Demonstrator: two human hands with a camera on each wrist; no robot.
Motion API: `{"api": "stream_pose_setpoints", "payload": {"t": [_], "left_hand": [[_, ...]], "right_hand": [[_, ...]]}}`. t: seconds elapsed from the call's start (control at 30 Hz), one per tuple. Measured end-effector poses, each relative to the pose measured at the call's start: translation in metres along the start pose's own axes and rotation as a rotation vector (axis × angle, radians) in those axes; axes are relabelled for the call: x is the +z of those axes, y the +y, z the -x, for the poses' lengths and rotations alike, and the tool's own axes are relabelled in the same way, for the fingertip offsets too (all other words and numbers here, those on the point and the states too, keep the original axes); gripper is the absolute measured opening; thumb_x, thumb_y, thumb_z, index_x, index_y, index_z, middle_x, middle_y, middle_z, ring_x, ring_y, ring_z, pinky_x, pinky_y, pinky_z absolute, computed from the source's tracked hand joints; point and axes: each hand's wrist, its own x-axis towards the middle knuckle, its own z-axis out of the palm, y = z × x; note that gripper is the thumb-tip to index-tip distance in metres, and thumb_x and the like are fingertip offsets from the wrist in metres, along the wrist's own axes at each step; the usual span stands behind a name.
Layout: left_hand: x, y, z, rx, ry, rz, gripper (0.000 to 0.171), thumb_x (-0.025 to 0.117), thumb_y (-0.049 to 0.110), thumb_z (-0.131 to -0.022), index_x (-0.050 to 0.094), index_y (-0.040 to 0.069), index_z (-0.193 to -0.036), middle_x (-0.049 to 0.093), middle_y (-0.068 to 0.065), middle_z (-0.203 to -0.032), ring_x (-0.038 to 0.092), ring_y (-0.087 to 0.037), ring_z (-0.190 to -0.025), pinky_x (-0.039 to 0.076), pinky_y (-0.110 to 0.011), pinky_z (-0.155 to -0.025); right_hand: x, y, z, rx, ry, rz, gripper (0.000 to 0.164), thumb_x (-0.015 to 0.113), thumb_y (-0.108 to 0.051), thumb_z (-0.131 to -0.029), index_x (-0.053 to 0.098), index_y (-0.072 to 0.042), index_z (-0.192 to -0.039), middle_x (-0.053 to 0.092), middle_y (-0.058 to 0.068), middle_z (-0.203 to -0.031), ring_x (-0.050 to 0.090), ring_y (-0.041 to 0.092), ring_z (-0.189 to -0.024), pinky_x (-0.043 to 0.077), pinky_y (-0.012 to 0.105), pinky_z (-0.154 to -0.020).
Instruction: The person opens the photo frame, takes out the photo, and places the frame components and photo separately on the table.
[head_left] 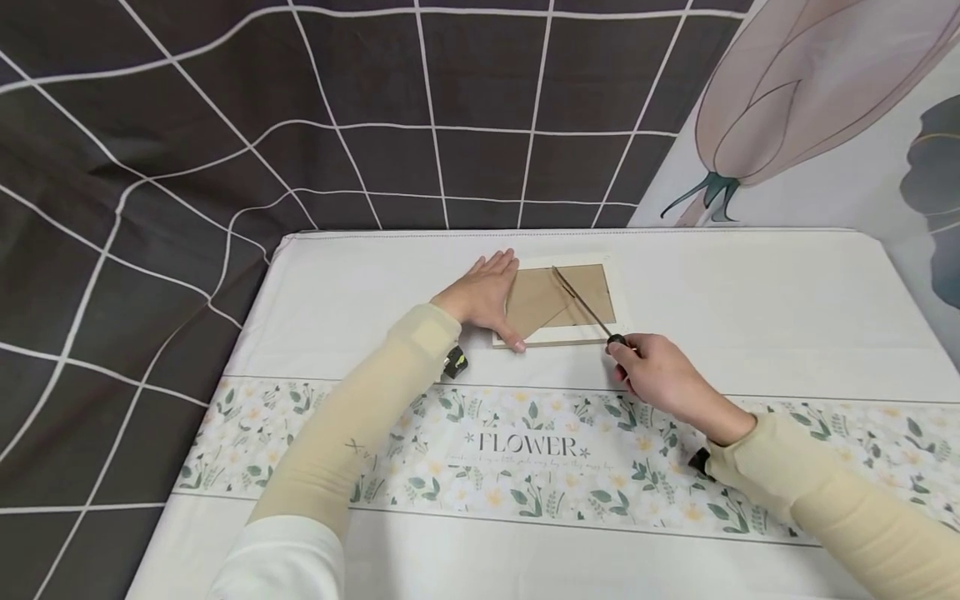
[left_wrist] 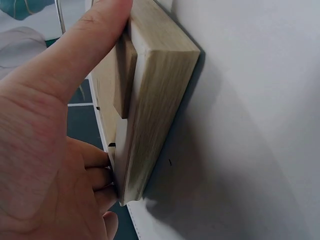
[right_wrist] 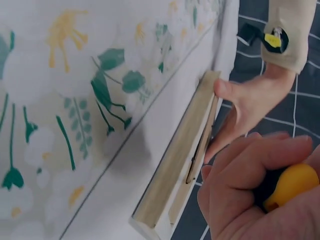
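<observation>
A picture frame (head_left: 558, 341) lies on the table, its brown backing board (head_left: 536, 287) facing up. My left hand (head_left: 483, 292) rests along the frame's left end, fingers straight towards the far edge and thumb on the near edge. In the left wrist view the frame's pale wooden side (left_wrist: 162, 100) shows beside the thumb. My right hand (head_left: 656, 367) grips a screwdriver (head_left: 588, 310) by its black handle; a yellow part of the handle (right_wrist: 295, 185) shows in the right wrist view. The screwdriver's shaft slants over the board, its tip near the far edge; whether it touches is unclear.
A white tablecloth (head_left: 360, 292) with a flowered band and the word FLOWER covers the table. Dark grid-patterned cloth (head_left: 360, 158) hangs behind and at the left, and a flower-printed sheet (head_left: 840, 158) hangs at the right. Dark devices sit at both wrists.
</observation>
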Motion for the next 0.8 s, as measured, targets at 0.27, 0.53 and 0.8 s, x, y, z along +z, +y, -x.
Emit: {"api": "stream_pose_setpoints", "payload": {"t": [0.27,0.53,0.8], "left_hand": [[-0.001,0.0,-0.002,-0.006,-0.01,-0.017,0.152,0.086,0.072,-0.056,0.006,-0.007,-0.158,-0.004,-0.021,-0.166,-0.004,-0.03,-0.155,0.0,-0.04,-0.124],[-0.002,0.002,-0.003,-0.016,-0.01,-0.03,0.152,0.086,0.072,-0.056,0.006,-0.007,-0.158,-0.003,-0.021,-0.167,-0.003,-0.029,-0.155,0.0,-0.04,-0.124],[-0.001,0.002,-0.002,-0.025,-0.013,-0.043,0.152,0.086,0.073,-0.056,0.006,-0.007,-0.158,-0.003,-0.021,-0.167,-0.003,-0.03,-0.155,0.0,-0.04,-0.125]], "right_hand": [[0.01,0.003,-0.001,-0.054,0.032,0.079,0.038,0.035,-0.02,-0.111,0.053,0.001,-0.084,0.045,0.004,-0.062,0.038,0.018,-0.051,0.036,0.03,-0.049],[0.015,-0.002,-0.008,-0.039,0.026,0.096,0.041,0.033,-0.022,-0.111,0.053,0.001,-0.083,0.045,0.005,-0.062,0.04,0.019,-0.051,0.037,0.031,-0.05],[0.019,-0.004,-0.012,-0.027,0.033,0.105,0.04,0.033,-0.021,-0.11,0.049,-0.003,-0.078,0.044,0.005,-0.061,0.039,0.019,-0.051,0.037,0.031,-0.05]]}}
